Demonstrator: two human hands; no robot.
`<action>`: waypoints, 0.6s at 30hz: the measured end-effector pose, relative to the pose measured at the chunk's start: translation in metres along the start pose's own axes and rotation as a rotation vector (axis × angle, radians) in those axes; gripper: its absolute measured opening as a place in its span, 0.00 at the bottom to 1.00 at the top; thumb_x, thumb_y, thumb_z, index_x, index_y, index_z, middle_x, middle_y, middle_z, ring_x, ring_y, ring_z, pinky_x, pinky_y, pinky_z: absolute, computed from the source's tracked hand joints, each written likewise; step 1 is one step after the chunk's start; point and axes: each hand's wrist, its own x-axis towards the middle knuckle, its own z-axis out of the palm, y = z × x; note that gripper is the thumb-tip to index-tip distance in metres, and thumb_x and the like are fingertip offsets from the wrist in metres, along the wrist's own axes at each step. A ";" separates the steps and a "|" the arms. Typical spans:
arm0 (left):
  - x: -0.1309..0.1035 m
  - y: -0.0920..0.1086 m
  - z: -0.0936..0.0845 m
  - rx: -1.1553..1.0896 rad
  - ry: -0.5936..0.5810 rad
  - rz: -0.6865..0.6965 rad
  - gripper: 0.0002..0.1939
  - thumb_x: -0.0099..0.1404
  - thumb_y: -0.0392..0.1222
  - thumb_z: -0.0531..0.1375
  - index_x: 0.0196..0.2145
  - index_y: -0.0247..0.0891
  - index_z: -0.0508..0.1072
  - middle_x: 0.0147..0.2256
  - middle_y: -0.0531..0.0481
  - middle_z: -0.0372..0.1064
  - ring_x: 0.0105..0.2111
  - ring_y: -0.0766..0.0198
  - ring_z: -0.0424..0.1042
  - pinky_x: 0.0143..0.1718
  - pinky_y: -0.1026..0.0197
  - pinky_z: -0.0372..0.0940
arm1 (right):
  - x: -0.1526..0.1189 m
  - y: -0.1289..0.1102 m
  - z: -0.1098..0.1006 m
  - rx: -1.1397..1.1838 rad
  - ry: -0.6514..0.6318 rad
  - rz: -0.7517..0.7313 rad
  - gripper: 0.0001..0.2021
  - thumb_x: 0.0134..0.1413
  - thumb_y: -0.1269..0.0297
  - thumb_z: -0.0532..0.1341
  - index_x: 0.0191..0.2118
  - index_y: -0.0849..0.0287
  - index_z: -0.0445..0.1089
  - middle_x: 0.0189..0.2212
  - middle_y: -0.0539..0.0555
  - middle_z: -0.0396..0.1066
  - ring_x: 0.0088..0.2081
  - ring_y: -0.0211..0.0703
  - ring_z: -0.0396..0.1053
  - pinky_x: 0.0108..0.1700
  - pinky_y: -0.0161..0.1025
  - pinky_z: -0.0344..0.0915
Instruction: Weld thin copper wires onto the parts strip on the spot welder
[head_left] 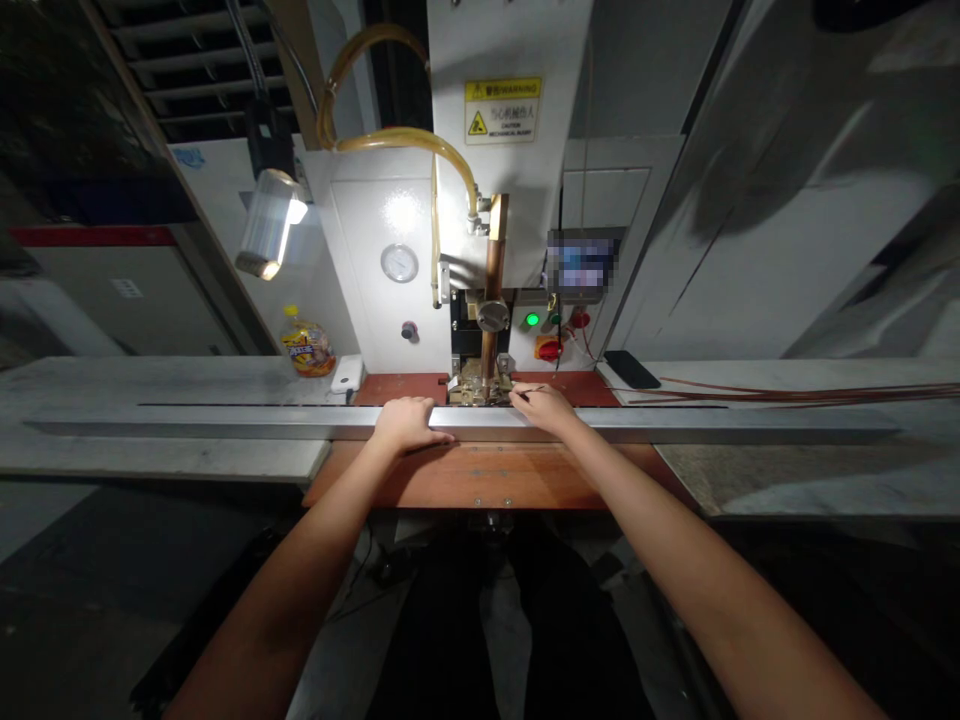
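A long silver metal bar lies crosswise in front of a white spot-welding machine. My left hand grips the bar left of centre, thumb along its front face and fingers over its top. Just right of the copper electrode, my right hand is closed in a pinch on a thin dark rod, whose tip points toward the small metal fixture under the electrode. The rod's full length is hidden by the hand. Behind the bar, the contact point is too small to make out.
Several thin copper-coloured rods lie at the right beside a black phone. An orange drink bottle and a white box stand at the left, under a lamp. A brown board fronts the machine.
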 end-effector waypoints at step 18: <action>-0.001 -0.029 0.005 -0.012 0.025 0.012 0.52 0.43 0.80 0.54 0.56 0.39 0.64 0.53 0.38 0.66 0.52 0.43 0.64 0.50 0.50 0.58 | -0.004 -0.010 -0.008 -0.052 -0.025 0.020 0.17 0.63 0.59 0.47 0.40 0.51 0.73 0.43 0.50 0.76 0.44 0.41 0.70 0.43 0.33 0.59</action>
